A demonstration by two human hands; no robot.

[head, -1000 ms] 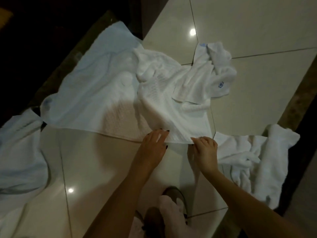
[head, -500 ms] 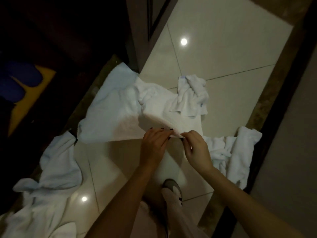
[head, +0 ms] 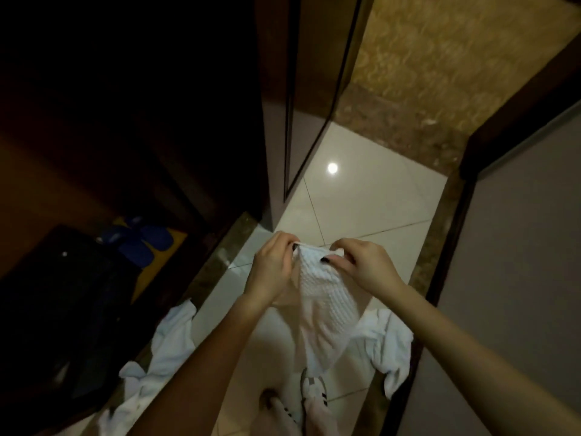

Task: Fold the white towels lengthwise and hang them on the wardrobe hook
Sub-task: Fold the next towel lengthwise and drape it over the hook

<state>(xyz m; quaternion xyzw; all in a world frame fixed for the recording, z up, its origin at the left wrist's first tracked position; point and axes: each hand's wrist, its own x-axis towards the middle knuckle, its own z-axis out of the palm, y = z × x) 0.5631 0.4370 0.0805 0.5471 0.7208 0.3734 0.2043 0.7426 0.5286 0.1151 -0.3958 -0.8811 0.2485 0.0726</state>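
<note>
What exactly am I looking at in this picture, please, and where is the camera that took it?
There is no machine here: a person works with two bare hands, and the one camera sits on their head, looking forward and down, so the arms reach in from the bottom edge. The left hand and the right hand each pinch the top edge of a white waffle-textured towel, which hangs down between them. On the glossy cream tiled floor lie two more crumpled white towels, one at the left and one at the right. The person's shoes show at the bottom. In the dark at the left lie blue slippers.
</note>
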